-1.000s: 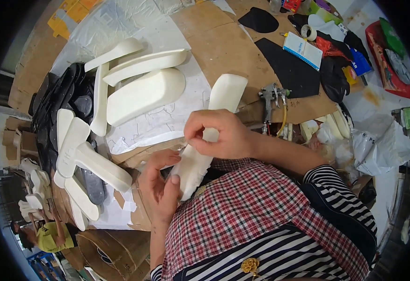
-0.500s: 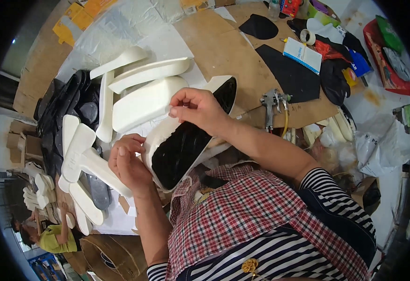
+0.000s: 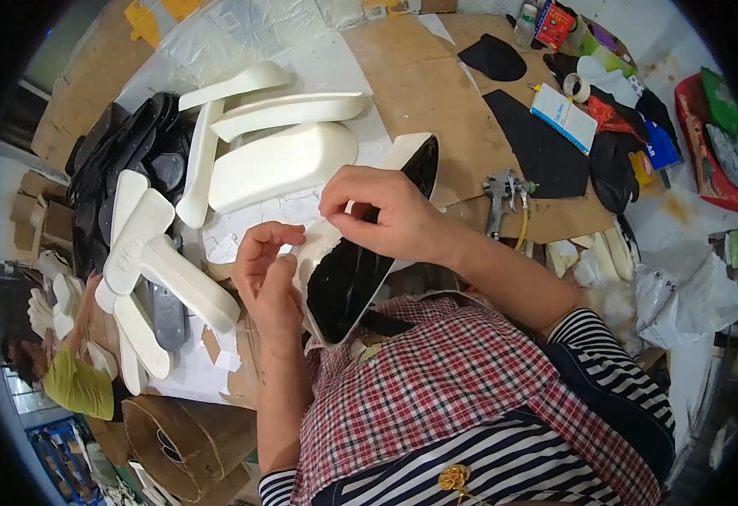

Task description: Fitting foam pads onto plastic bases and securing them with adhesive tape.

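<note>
Left hand now higher on black-faced pad, right hand atop.

A single head-worn fisheye looks steeply down, close over the cluttered worktable.

Foam pad in the hands: cream-white outside, glossy black inside. Foam pieces on the bench, all off-white; bench brown w/ clear plastic sheet. Black cutouts far side. Spray gun silver, yellow hose. Shirt red-white check; apron navy-white stripes. Box white/blue.
</note>
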A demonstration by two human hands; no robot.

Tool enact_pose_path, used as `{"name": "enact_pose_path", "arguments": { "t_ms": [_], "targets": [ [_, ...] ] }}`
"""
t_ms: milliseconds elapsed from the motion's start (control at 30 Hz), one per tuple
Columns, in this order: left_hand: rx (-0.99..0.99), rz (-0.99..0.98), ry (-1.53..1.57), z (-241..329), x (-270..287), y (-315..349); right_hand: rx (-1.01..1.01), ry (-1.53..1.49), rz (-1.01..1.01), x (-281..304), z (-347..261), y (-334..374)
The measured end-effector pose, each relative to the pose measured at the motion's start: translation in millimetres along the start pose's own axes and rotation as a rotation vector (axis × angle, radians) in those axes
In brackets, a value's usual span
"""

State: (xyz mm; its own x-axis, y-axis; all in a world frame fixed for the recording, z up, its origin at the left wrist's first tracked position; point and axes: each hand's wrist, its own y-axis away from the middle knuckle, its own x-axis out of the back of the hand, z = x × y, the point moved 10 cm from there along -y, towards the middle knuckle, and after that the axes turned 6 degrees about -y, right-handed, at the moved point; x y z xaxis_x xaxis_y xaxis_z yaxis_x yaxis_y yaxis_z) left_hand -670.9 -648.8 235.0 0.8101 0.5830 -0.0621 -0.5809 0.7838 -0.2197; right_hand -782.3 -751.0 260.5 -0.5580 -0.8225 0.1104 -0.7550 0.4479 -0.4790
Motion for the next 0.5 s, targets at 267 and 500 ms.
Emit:
{"name": "enact_pose_path", "arguments": {
  "t_ms": [267,500],
  "targets": [
    [0.048,0.012,0.017,-1.8,-2.1,1.2,0.29,0.123,-0.062,-5.9,-28.1,7.2],
    [-0.224,-0.035,-0.208,25.7,-13.3,3.5,0.349,0.248,-0.058,-4.4,-36.9,3.7]
  ]
}}
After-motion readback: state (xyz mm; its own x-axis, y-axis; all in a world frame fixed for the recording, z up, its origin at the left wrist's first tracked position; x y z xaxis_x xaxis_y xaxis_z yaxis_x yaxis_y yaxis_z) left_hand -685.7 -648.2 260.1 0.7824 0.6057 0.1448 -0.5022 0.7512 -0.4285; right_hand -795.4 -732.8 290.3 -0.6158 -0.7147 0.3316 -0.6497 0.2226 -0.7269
